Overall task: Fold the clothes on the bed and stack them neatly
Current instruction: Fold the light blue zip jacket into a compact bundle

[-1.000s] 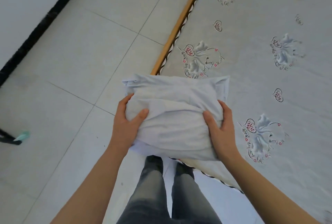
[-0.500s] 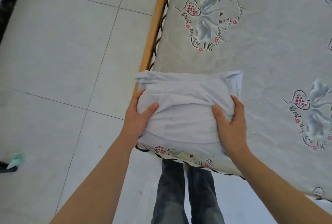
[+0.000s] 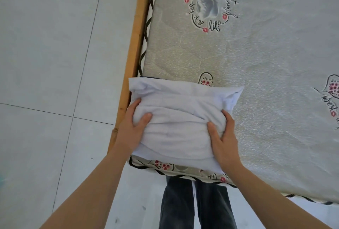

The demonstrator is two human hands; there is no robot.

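Squarely between both hands, the folded white garment (image 3: 179, 124) lay at the bed's (image 3: 256, 63) near left corner, long axis along the near edge, left hand (image 3: 132, 131) and right hand (image 3: 224, 137) gripping its ends, fingers curled under.

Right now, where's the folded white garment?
In the head view the folded white garment sits at the near left corner of the bed, beside the wooden bed rail, gripped between the left hand and right hand.
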